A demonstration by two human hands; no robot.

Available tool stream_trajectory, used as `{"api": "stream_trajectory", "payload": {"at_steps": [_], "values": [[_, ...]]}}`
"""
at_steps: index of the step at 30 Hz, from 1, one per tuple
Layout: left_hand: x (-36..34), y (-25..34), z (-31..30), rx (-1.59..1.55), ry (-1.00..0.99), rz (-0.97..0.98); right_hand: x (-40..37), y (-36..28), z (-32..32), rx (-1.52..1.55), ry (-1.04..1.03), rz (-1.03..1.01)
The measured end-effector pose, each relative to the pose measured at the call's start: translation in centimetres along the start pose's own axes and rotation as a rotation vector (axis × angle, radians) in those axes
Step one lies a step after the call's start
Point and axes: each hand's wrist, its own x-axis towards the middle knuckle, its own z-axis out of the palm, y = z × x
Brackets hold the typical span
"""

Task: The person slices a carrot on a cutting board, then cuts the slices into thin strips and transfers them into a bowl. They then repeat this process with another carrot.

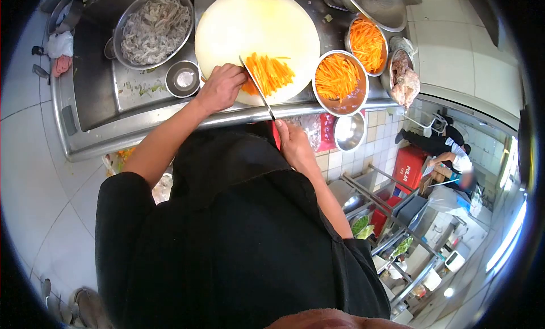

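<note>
A round cutting board (250, 28) lies on the steel counter with a pile of orange strips (271, 73) near its front edge. My right hand (292, 140) is wrapped round the handle of a knife (258, 86), whose blade lies along the left side of the pile. At the blade's left side, my left hand (224, 84) rests on the board with its fingers curled together; what is under the fingertips is hidden. Right of the board stand two steel bowls of orange strips, a nearer one (339, 79) and a farther one (368, 44).
Left of the board are a colander of translucent strips (154, 32) and a small steel bowl (183, 79). A bowl with raw meat (404, 82) stands at the right. Below the counter edge is an empty bowl (349, 131). Another person (454, 153) is far right beside a red box (409, 167).
</note>
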Motion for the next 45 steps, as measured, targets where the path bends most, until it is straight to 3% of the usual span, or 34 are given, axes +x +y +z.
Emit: {"api": "stream_trajectory", "payload": {"at_steps": [7,22,34,41,45], "values": [[-0.1,-0.1,0.2,-0.032,0.0,-0.005,2.9,0.2,1.7,-0.072,-0.004,0.019],[-0.5,-0.6,0.4,-0.05,0.056,0.026,0.4,0.6,0.8,0.047,-0.054,0.104],[-1.2,-0.9,0.8,-0.108,0.105,0.029,0.2,1.0,2.7,-0.069,0.043,-0.01],[-1.0,-1.3,0.9,-0.096,0.128,0.053,0.6,1.2,2.2,0.03,-0.018,0.087],[-1.3,-0.9,1.2,-0.111,0.163,0.029,0.5,1.2,3.8,-0.065,0.058,0.037]]}}
